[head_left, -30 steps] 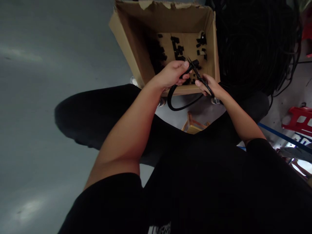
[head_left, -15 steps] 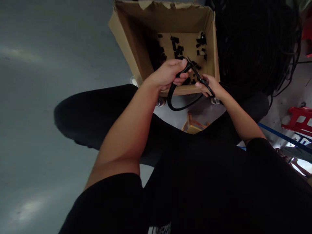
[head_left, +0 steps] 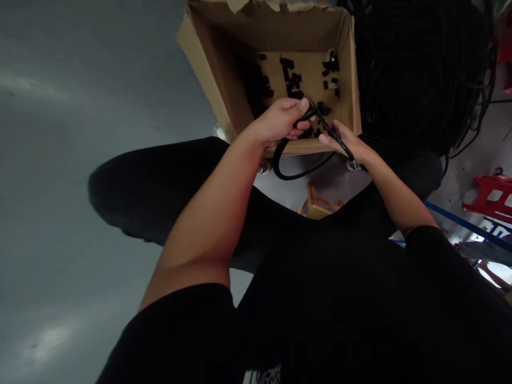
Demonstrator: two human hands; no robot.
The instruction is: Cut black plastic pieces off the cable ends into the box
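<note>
My left hand is closed around a black hose or thick cable near its end, which pokes out past the fingertips. From the hand the cable loops down and off to the right, beneath my right hand. That hand grips the handles of dark scissors, whose blades lie at the cable's end. Both hands are above the near edge of an open cardboard box. Small black pieces are scattered on its bottom. Whether the blades touch the cable I cannot tell.
A big heap of coiled black cable lies right of the box. Red plastic stools and a blue bar are at the right. A small wooden stool stands between my legs. Grey floor stretches to the left.
The scissors' handles have come closer together as my right hand squeezed. My left hand and the cable end have shifted very slightly right.
</note>
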